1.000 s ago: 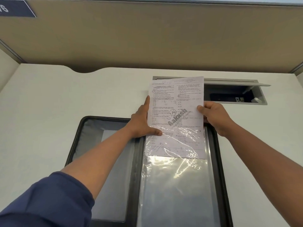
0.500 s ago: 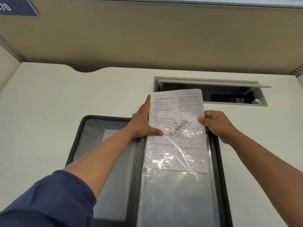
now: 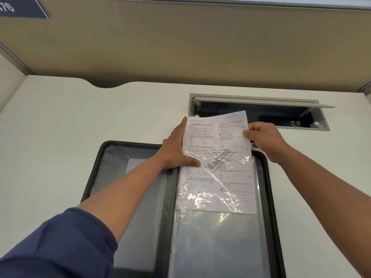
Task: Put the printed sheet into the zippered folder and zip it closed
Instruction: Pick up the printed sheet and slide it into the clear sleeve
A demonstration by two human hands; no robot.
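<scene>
A black zippered folder (image 3: 104,169) lies open on the white desk, with a clear plastic sleeve (image 3: 218,245) on its right half. The printed sheet (image 3: 216,141) stands partly inside that sleeve; its lower part shows through the shiny plastic and its top sticks out past the folder's far edge. My left hand (image 3: 176,149) rests at the sheet's left edge, thumb pressing on the sleeve's opening. My right hand (image 3: 265,139) pinches the sheet's right edge near the top.
An open cable hatch (image 3: 261,113) with a raised grey lid is set into the desk just beyond the sheet. A beige partition wall (image 3: 180,47) closes the far side. Bare white desk (image 3: 50,137) lies left of the folder.
The sheet has slid further down into the clear sleeve, toward me. Both hands moved with it and keep their hold at its edges.
</scene>
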